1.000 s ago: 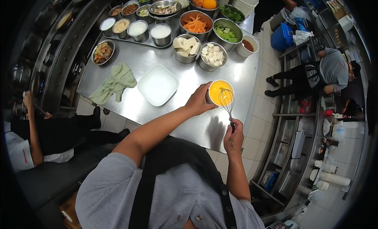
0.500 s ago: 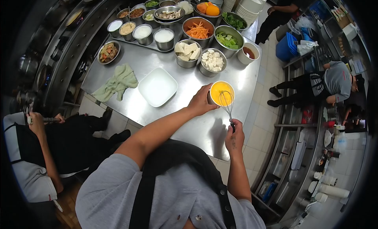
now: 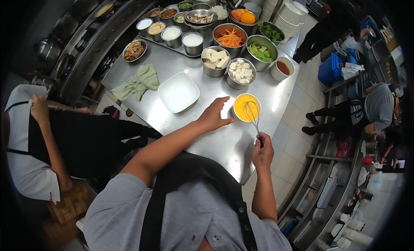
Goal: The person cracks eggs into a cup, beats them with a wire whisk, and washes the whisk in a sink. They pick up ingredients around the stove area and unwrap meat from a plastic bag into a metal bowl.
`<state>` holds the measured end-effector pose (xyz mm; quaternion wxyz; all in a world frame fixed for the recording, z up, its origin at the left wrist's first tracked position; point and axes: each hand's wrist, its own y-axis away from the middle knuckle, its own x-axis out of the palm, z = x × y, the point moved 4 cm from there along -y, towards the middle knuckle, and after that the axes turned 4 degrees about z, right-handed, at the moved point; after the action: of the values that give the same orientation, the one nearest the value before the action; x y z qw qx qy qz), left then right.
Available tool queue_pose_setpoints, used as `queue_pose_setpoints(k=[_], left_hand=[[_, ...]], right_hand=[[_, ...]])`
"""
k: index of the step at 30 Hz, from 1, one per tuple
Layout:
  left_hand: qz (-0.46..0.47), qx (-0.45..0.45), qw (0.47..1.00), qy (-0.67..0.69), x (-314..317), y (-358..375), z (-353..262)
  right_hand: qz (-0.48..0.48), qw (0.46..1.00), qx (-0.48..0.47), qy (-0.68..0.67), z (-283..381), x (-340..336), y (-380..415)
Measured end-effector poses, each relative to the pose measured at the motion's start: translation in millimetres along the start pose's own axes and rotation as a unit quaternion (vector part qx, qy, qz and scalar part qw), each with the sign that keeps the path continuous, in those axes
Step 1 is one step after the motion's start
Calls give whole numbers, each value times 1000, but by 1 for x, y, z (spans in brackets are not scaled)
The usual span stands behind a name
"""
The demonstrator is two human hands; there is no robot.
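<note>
A white bowl of yellow beaten egg stands near the right edge of the steel table. My right hand is closed round the black handle of a wire whisk, whose loops rest in the egg. Just left of the bowl, my left hand is open, its thumb and fingers spread apart from the rim. Left of that hand lies a white square plate. Behind the egg bowl are a metal bowl of white cubes and a white cup of reddish-brown sauce.
A green cloth and a small dish of mixed food lie on the left of the steel table. Bowls of shredded carrot and chopped greens line the back. A co-worker stands at left; other people are at right.
My left hand has let go of the egg bowl and opened, drawing slightly left of it. The whisk stays in the egg, held by my right hand. The view has shifted a little.
</note>
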<state>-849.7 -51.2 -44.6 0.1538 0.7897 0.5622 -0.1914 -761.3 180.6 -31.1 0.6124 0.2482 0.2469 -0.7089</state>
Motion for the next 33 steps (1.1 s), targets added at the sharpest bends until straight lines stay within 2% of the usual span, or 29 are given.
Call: queue_pose_setpoints(k=[12,15,18,21,24,27,30,33], left_hand=[[-78,-30,996,39,-61,51,-8],[-104,-36,993,41,-71,56,-9],[-127,-40,990,54,-79,62,-6],[-148,-43,985,80,-87,64,0],[-173,-33,981,84,-102,68,4],[-204,-36,975,83,-122,69,14],[-242,-31,967,76,-148,73,28],[-275,-47,955,100,-180,78,49]], right_hand=[[-12,998,-38,-44,-9,-9,-8],[9,999,-19,-37,-13,-10,-8],[-8,995,-38,-90,-14,-9,-7],[39,998,-16,-54,-12,-11,-9],[16,995,-22,-99,-1,-16,-8],[71,997,0,-37,-12,-8,-13],[37,994,32,-95,-7,-10,-8],[62,997,26,-30,-11,-3,-11]])
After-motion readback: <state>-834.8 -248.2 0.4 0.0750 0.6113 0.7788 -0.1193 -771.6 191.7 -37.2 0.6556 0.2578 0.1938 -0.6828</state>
